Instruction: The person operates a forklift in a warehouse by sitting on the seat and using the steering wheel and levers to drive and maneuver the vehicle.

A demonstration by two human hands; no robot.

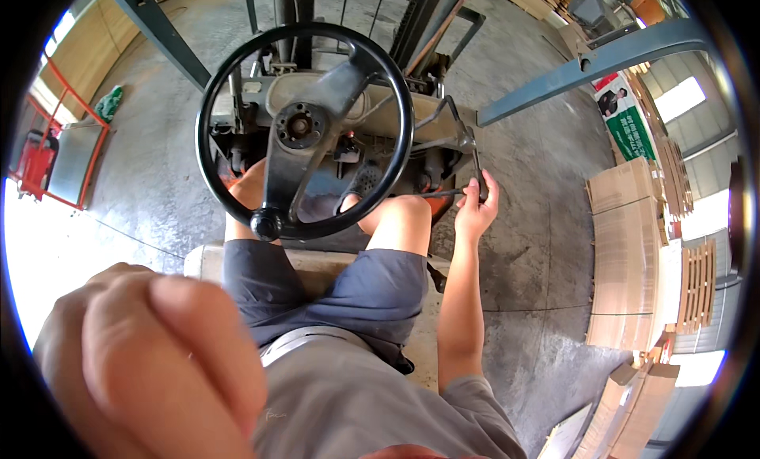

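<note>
My left hand (pixel 158 356) is raised close to the camera at the lower left, large and blurred. Its fingers are curled in, and whatever they may hold is hidden. My right hand (pixel 476 210) reaches forward on the right, with thumb and fingers closed on a thin dark control lever (pixel 476 160). Between my knees and the front of the forklift stands the black steering wheel (pixel 286 170). A round black knob (pixel 266 222) sits on the near part of its rim, and neither hand touches the wheel.
Blue-grey frame posts (pixel 602 63) rise on both sides, and a dark mast (pixel 294 8) stands ahead. Large cardboard boxes (pixel 625 261) and wooden pallets (pixel 697 285) line the right. A red-framed cart (pixel 75 166) is at the left, near a green bundle (pixel 109 103) on the concrete floor.
</note>
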